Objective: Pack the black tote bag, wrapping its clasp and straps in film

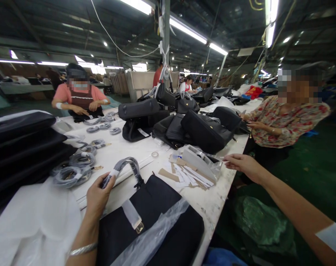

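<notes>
At the near table edge, our left hand grips the wrapped handle of a black handbag lying flat, its long axis running near-right to far-left, handle end pointing away. Our right hand, fingers loosely open, touches a tape dispenser. No lettering is legible.

No text, label or number here is legible.
</notes>
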Tool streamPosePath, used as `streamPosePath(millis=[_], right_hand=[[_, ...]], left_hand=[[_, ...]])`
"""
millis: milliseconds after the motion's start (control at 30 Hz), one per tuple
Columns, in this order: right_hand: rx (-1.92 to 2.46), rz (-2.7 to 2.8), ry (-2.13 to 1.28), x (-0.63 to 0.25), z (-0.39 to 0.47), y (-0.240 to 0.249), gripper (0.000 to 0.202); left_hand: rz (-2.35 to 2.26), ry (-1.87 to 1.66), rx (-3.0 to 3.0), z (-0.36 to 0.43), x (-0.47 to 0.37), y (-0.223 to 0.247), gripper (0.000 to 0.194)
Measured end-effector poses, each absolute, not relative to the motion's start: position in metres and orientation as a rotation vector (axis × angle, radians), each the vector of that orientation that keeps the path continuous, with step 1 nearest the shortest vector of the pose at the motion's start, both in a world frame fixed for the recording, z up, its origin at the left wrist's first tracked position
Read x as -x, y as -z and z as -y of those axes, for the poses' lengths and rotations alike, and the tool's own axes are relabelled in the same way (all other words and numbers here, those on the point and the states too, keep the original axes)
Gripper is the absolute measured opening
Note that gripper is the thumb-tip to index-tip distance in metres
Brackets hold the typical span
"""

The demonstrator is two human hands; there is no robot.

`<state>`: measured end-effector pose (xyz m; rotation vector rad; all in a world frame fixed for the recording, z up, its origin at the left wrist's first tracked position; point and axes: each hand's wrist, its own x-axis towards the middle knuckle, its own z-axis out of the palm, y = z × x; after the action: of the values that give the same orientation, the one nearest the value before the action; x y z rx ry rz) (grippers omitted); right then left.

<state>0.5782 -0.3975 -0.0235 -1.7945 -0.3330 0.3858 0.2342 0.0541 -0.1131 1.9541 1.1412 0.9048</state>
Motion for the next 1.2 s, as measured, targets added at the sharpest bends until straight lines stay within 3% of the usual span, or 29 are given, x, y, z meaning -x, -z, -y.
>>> streamPosePath(millis=[300, 500, 633, 967, 1200], right_hand=[[2.045, 0.200, -0.245, -0.576, 0.420, 0.085, 0.027], [2.084, 0.311, -0.056, -0.542, 0.406, 0.070, 0.044], [1.852, 0.561, -0.134, -0.503, 0.336, 0.045, 0.046], [1.268, 0.844, -0.894, -0.379, 0.105, 0.046, 0.039], [1.294, 0.758, -0.885, -0.359, 0.039, 0.073, 0.043]], left_hand=[[-1.126, -0.916, -1.966, -0.051, -0.233, 0.110, 0.053], [-1.065, -0.909, -2.003, -0.054, -0.234, 0.112, 0.052], [-0.966, -0.962, -1.962, -0.051, -0.235, 0.110, 0.050], [-0.868, -1.110, -1.931, -0.043, -0.238, 0.110, 0.031], [-0.833, -1.186, -1.930, -0.042, -0.239, 0.113, 0.024]])
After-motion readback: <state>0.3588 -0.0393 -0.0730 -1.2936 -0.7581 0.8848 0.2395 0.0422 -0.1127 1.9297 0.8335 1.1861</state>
